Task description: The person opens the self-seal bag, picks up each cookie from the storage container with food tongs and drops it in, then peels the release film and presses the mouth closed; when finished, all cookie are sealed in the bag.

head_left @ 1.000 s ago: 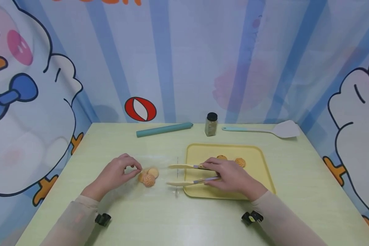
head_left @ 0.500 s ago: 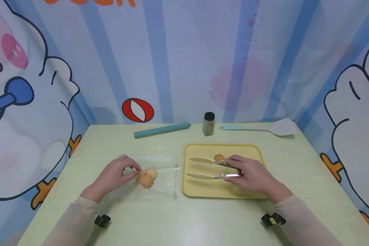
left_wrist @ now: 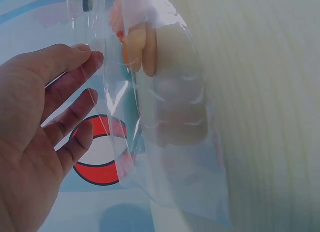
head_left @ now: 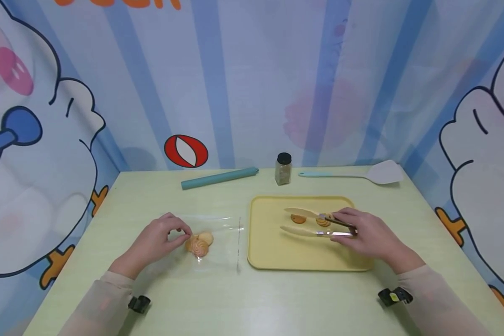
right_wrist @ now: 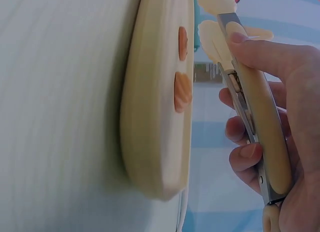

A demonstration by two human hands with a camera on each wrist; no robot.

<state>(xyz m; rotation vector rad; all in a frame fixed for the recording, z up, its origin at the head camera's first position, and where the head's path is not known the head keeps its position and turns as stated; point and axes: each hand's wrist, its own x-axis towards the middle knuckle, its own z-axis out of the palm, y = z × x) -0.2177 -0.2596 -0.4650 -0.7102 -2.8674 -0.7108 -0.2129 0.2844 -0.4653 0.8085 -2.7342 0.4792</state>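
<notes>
My left hand (head_left: 151, 242) pinches the edge of a clear plastic bag (head_left: 224, 252) between thumb and forefinger, its other fingers loosely bent in the left wrist view. Inside the bag several cookies (head_left: 200, 248), one with a swirled top, lie clustered near those fingertips. My right hand (head_left: 367, 235) grips a pair of tongs (right_wrist: 262, 117) with metal arms and cream-coloured tips. The tips are spread apart over the yellow tray (head_left: 273, 254), with nothing between them. On the tray lie a dotted round cookie (head_left: 298, 219) and a swirled cookie (head_left: 323, 221), both partly covered by the upper tong arm.
Along the back edge of the table lie a teal rod (head_left: 219, 178) and a turner (head_left: 384, 172) with a pale blade. Between them stands a small black-capped jar (head_left: 283, 169). A printed curtain (head_left: 256, 84) hangs behind the table.
My right hand has moved rightward with the tongs, from near the bag's mouth to above the cookies on the tray. The left hand keeps its pinch on the bag.
</notes>
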